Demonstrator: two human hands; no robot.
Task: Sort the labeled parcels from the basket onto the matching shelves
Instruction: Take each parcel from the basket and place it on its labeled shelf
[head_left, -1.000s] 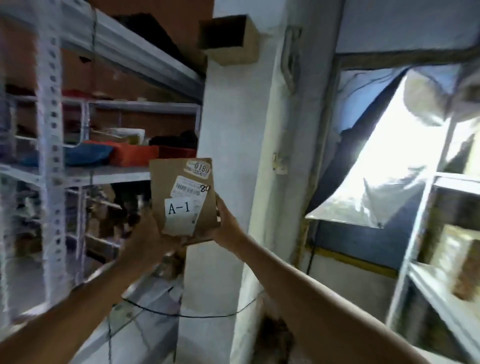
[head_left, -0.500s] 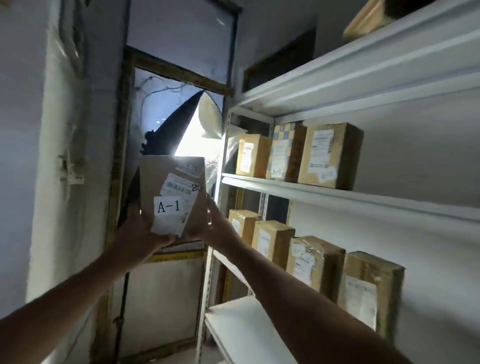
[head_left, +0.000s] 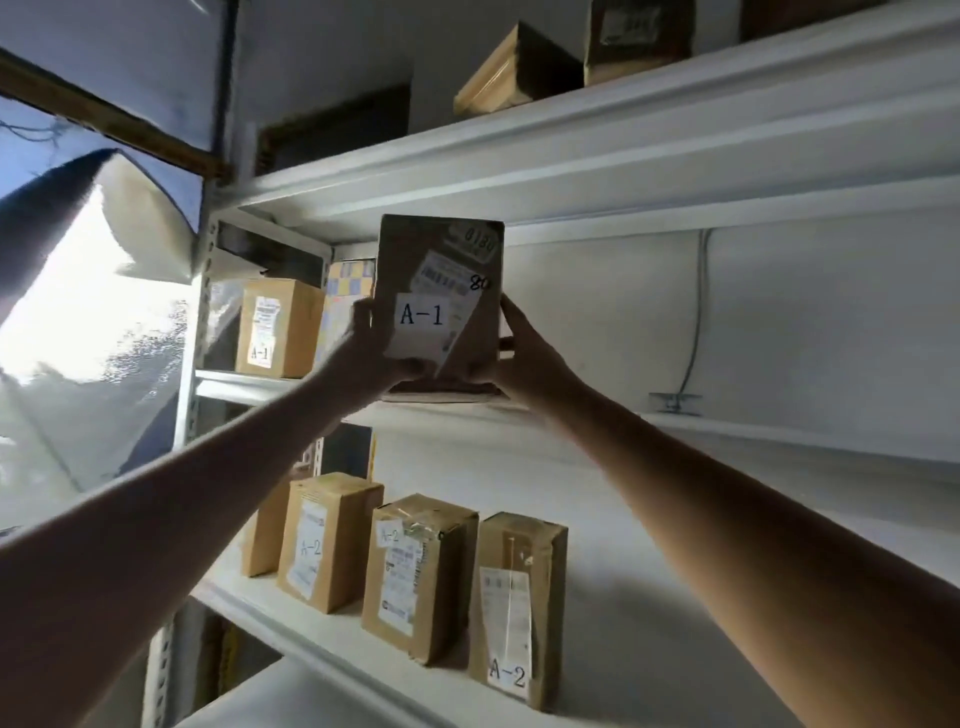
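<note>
Shelf (head_left: 675, 421): I judged it the A-1 row; a labelled box (head_left: 278, 327) stood far left.
Parcel (head_left: 439, 296): upright at that shelf's edge.
Hands: my left hand (head_left: 371, 353) and right hand (head_left: 511, 358) clasped its lower sides.
Risk: letting go early could tip it off.

At frame centre the A-1 parcel (head_left: 439, 296) stands on the middle shelf (head_left: 779, 431), between left hand (head_left: 371, 348) and right hand (head_left: 524, 358). Another A-1 box (head_left: 278, 327) stands left of it; A-2 boxes (head_left: 415, 577) line the shelf below.
</note>
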